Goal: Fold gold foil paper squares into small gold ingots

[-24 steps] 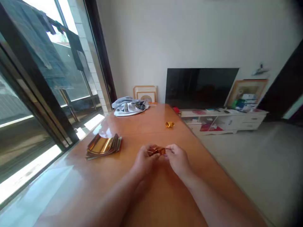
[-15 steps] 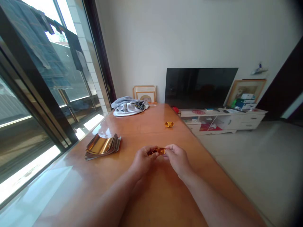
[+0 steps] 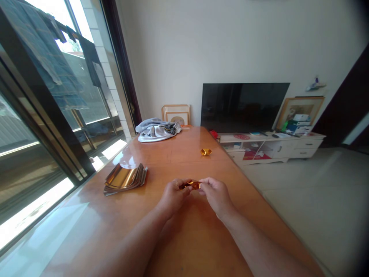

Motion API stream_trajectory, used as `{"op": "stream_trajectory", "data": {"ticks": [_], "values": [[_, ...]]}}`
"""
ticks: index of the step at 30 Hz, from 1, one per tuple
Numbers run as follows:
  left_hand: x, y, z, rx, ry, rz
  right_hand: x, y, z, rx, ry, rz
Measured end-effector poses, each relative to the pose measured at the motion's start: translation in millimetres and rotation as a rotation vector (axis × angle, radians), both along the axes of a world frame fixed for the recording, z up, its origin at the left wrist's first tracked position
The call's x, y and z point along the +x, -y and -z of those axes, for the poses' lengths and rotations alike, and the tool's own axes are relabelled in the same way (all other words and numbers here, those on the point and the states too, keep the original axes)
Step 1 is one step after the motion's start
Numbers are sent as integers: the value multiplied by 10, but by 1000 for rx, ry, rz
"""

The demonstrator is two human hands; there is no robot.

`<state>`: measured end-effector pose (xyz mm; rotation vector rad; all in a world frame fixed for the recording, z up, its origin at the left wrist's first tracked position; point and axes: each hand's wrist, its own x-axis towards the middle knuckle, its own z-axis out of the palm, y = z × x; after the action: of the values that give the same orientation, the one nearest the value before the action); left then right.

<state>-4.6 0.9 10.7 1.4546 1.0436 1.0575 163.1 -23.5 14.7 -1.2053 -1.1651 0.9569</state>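
Both hands meet over the middle of the wooden table (image 3: 187,231). Between them is a small crumpled piece of gold foil paper (image 3: 195,185). My left hand (image 3: 175,194) is closed on its left end, thumb in front. The fingers of my right hand (image 3: 215,193) pinch the right end. A folded gold foil piece (image 3: 205,152) sits farther back, near the table's right edge. To the left lies a stack of shiny gold sheets (image 3: 125,178), slightly fanned and curved upward.
A grey-white cloth bundle (image 3: 158,130) lies at the table's far end, before framed pictures (image 3: 176,114). Beyond the right edge are a white cabinet (image 3: 276,149) and a dark television (image 3: 245,107). Glass doors (image 3: 57,115) run along the left.
The fingertips of my right hand have shifted very slightly left on the foil. The rest looks unchanged.
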Motion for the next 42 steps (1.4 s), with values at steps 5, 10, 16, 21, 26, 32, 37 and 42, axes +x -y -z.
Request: {"op": "stream_trajectory", "data": {"ticks": [5,10,16,21,26,32,37,42], "values": [[25,32,-25,-58,36,-65,21,-40,44,-15,8,62],[25,88,-99,-105,138,-116,37,-55,48,-15,-32,82],[18,122,-155,-160,102,-76,36,-73,68,-5,-48,77],[31,116,-138,-172,151,-54,36,-87,86,1,-52,86],[31,127,-150,-179,194,-56,43,-87,81,-13,-63,91],[19,122,-137,-195,229,-71,44,-93,75,-25,-77,89],[21,103,-113,-190,210,-82,38,-98,102,-14,-72,65],[20,104,-121,-187,223,-116,40,-94,112,-2,-74,65]]}}
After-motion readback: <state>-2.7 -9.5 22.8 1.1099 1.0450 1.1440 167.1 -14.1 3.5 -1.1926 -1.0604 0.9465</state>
